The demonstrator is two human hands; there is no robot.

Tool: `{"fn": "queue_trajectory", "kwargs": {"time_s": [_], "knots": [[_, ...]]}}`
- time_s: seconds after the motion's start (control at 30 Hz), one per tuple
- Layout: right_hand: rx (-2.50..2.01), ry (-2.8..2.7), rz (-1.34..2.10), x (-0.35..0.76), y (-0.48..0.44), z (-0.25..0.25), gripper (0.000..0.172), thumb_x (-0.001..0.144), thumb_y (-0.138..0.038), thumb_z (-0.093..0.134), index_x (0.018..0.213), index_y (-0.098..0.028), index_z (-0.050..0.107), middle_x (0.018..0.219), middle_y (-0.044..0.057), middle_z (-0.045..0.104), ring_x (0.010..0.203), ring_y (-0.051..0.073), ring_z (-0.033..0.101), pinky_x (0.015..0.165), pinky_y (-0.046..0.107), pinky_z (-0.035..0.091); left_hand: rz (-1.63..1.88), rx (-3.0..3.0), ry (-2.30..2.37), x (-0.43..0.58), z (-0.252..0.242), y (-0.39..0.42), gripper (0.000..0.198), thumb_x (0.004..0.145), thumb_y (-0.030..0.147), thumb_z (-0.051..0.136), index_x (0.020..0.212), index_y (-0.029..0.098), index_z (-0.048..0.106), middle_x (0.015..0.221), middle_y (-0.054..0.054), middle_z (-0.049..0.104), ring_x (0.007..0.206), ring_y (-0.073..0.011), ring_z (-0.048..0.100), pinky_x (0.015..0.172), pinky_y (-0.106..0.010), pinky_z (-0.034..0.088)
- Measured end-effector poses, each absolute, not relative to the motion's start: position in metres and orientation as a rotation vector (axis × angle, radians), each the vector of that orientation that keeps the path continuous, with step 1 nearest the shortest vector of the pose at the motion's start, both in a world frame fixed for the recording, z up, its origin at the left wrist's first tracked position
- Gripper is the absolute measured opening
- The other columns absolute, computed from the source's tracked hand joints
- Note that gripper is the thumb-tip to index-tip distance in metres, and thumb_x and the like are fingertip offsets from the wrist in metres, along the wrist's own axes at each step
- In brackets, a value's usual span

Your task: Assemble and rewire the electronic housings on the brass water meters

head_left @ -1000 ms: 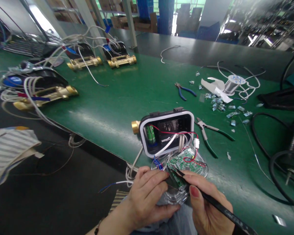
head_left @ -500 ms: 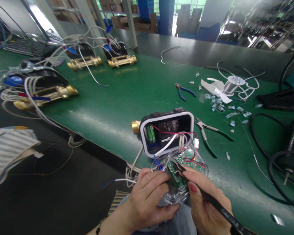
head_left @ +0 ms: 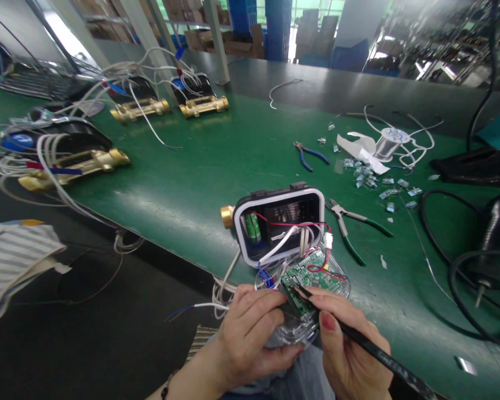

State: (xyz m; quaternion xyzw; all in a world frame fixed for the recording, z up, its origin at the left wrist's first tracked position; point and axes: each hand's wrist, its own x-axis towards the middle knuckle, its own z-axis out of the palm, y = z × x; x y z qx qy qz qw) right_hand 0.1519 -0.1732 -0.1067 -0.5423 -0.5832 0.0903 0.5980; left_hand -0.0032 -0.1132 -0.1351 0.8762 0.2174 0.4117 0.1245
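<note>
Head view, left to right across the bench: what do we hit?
brass meter body → open meter housing → green-handled pliers → black cable

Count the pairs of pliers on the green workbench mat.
2. Blue-handled pliers lie farther along the green workbench mat, left of the scattered metal clips; green-handled pliers lie just right of the open black-and-white meter housing. Others could be hidden under the black cables.
</note>
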Motion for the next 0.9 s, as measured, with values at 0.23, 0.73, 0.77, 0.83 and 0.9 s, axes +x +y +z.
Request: {"fn": "queue_trajectory", "kwargs": {"time_s": [0.23,0.73,0.77,0.83,0.9], "knots": [[-1.258,-1.415,0.235,0.1542,-0.1731,-0.1130,0.019,0.091,-0.011,0.051,0.104,-0.018,0.062,0.097,0.006,0.072,0.088,0.018,0.070,0.077,0.026,0.060,1.218,2.555,0.633,-0.0026,-0.1343,-0.1127,0.014,0.076,0.026,0.067,0.081,0.016,0.059,0.090,-0.008,0.070,0.085,-0.0195,0.066,0.079,-0.034,0.048],[-1.237,-1.404,0.203,0.1531,-0.1690,-0.1109,0.019,0.090,-0.010,0.052,0.104,-0.018,0.063,0.094,0.004,0.072,0.088,0.016,0.070,0.079,0.022,0.059,1.192,2.553,0.637,-0.0038,-0.1336,-0.1131,0.013,0.079,0.028,0.064,0.082,0.017,0.059,0.091,-0.008,0.070,0.085,-0.0192,0.066,0.079,-0.034,0.048],[-1.244,-1.393,0.201,0.1524,-0.1687,-0.1102,0.019,0.090,-0.010,0.052,0.104,-0.018,0.063,0.094,0.004,0.072,0.088,0.015,0.070,0.080,0.021,0.058,1.188,2.557,0.632,-0.0037,-0.1334,-0.1129,0.013,0.080,0.028,0.064,0.081,0.016,0.059,0.092,-0.008,0.070,0.086,-0.0194,0.066,0.079,-0.034,0.048],[-1.255,-1.381,0.202,0.1512,-0.1684,-0.1094,0.018,0.091,-0.010,0.052,0.103,-0.018,0.063,0.093,0.003,0.072,0.088,0.014,0.069,0.080,0.019,0.057,1.183,2.560,0.623,-0.0038,-0.1340,-0.1130,0.013,0.079,0.028,0.064,0.081,0.016,0.059,0.092,-0.009,0.070,0.086,-0.0199,0.066,0.080,-0.034,0.048],[-1.256,-1.391,0.202,0.1503,-0.1684,-0.1093,0.019,0.091,-0.009,0.052,0.104,-0.018,0.062,0.093,0.003,0.071,0.088,0.013,0.069,0.080,0.020,0.057,1.181,2.554,0.627,-0.0041,-0.1358,-0.1133,0.014,0.078,0.027,0.066,0.081,0.016,0.059,0.093,-0.009,0.070,0.087,-0.0203,0.066,0.080,-0.035,0.048]]}}
